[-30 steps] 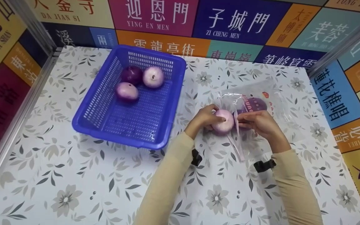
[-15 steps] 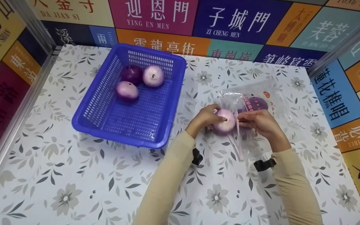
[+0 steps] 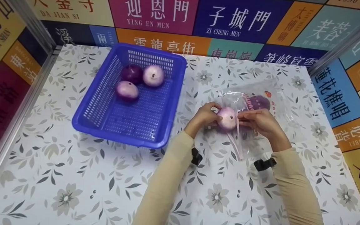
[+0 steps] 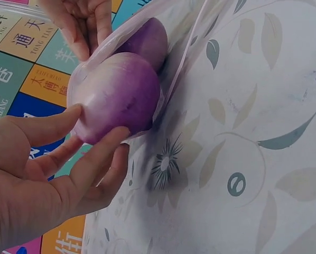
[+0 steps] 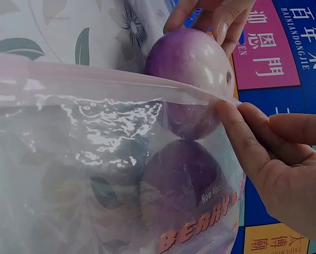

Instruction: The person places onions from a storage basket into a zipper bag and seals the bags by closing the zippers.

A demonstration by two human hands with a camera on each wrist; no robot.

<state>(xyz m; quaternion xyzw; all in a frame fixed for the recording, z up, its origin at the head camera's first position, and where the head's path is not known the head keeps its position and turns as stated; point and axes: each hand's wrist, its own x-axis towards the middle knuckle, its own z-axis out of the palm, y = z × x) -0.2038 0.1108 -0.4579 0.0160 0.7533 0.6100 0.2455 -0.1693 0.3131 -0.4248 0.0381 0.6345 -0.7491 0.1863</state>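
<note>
My left hand point(image 3: 205, 115) holds a purple-and-white onion point(image 3: 227, 119) with thumb and fingertips on its near side. In the right wrist view this onion point(image 5: 189, 58) sits in the mouth of a clear zip bag point(image 5: 52, 137), its lower part behind the plastic. My right hand point(image 3: 262, 122) pinches the bag's pink-edged rim and keeps the mouth apart. Inside the bag point(image 3: 287, 109) lies another onion point(image 3: 259, 103), purple and touching the held one in the right wrist view. Red lettering is printed on the bag.
A blue plastic basket point(image 3: 86, 125) with three onions point(image 3: 127, 91) stands on the left of the table. Flower-patterned cloth point(image 3: 111, 187) covers the tabletop. Panels with colourful signs point(image 3: 158, 18) wall off the back and both sides.
The held onion has moved slightly right, further into the bag's mouth, and turned a little. My left thumb has slid from its top to its side. My right hand stays nearly still.
</note>
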